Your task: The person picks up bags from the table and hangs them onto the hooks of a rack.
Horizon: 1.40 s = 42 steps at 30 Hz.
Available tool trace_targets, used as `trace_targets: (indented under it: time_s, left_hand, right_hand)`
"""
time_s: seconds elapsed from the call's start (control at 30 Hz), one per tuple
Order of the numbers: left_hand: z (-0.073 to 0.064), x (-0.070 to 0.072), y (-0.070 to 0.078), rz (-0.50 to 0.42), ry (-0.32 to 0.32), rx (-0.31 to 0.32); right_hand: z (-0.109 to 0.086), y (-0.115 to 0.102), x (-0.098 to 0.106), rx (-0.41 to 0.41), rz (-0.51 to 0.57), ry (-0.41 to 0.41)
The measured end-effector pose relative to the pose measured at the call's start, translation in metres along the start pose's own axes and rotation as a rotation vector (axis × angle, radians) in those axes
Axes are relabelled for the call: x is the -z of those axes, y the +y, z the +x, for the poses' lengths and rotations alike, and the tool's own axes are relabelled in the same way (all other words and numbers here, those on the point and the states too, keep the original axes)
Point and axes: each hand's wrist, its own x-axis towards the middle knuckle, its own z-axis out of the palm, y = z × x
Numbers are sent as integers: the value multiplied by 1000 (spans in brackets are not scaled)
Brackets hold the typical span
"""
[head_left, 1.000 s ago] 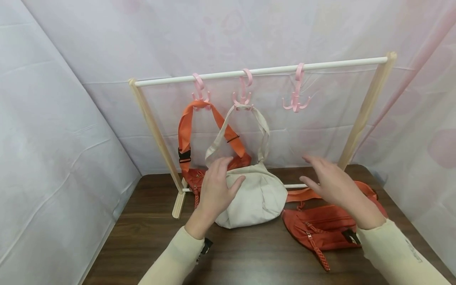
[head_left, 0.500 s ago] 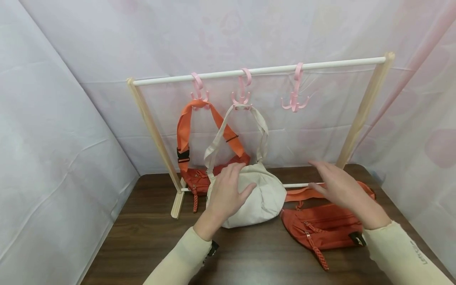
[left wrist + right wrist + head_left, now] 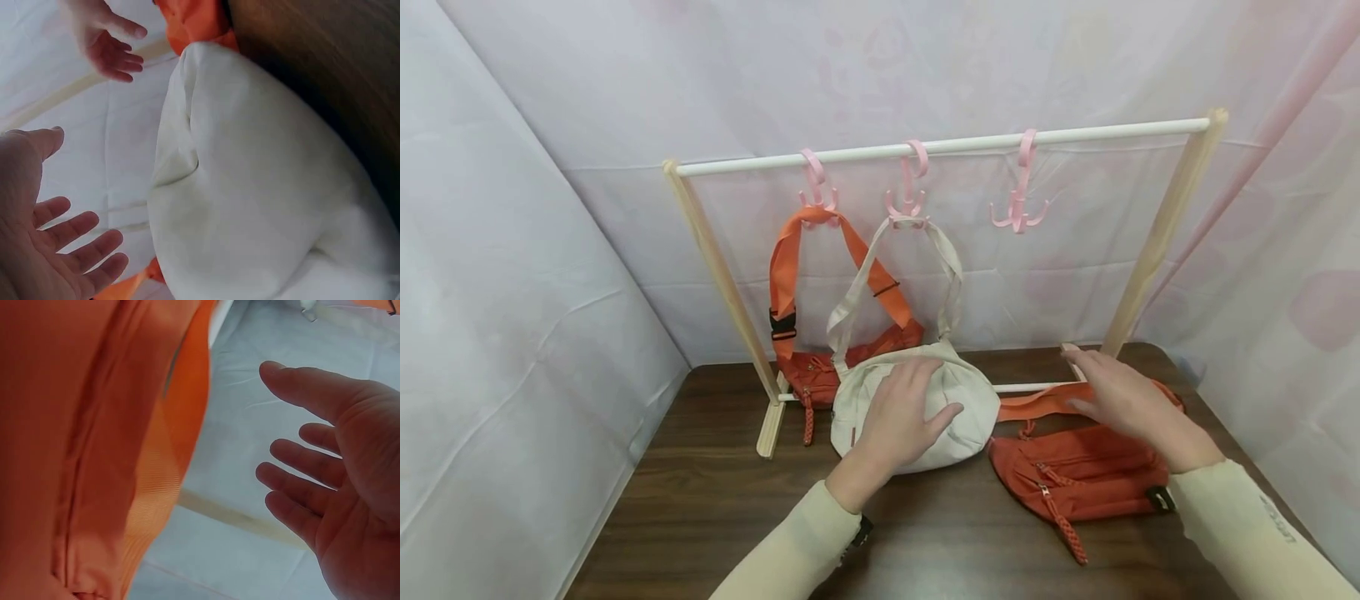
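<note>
In the head view my left hand (image 3: 901, 421) hovers in front of a cream shoulder bag (image 3: 966, 400), fingers extended and holding nothing. The left wrist view shows that palm (image 3: 37, 219) apart from the cream cloth. My right hand (image 3: 1123, 396), fingers also extended, is over a rust-red waist bag (image 3: 1090, 471) lying on the table with its orange strap (image 3: 1045, 402) behind it. In the right wrist view the fingers (image 3: 300, 494) stand clear of that bag. Another rust-red bag (image 3: 816, 379) hangs at the left by an orange strap (image 3: 785, 275); the cream bag partly covers it.
A rack with a white rail (image 3: 955, 146) and wooden posts (image 3: 1161, 242) stands on the dark wooden table (image 3: 700, 508). Pink hooks hang from it; the left hook (image 3: 816, 187) and middle hook (image 3: 910, 187) carry straps, the right hook (image 3: 1018, 200) carries none. Pale curtains (image 3: 535, 292) enclose the table.
My left hand has moved right and slightly down across the cream bag. My right hand has shifted a little right and down over the rust-red bag. The bags stay where they were.
</note>
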Motion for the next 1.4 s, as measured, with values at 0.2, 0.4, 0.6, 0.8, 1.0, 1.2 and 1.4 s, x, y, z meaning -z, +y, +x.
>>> trace_targets:
  time_s: [0.2, 0.4, 0.6, 0.8, 1.0, 1.2, 1.4]
  left_hand:
    - [1, -7, 10, 5, -43, -9]
    - [2, -16, 19, -2, -72, -22]
    - [5, -25, 27, -8, -91, -37]
    - [11, -36, 33, -14, -93, -56]
    - [15, -46, 38, -21, -113, -48]
    - [18, -55, 43, -4, -155, -26]
    - [18, -58, 44, -6, -185, -24]
  right_hand:
    - [0, 10, -8, -4, 1, -32]
    - [0, 20, -18, 19, -6, -54]
    - [1, 30, -30, 66, -73, -53]
    - [3, 37, -41, 143, -178, -29]
    - [5, 40, -49, 170, -238, 28]
    - [5, 48, -58, 100, -268, 14]
    - [4, 52, -59, 20, -217, -29]
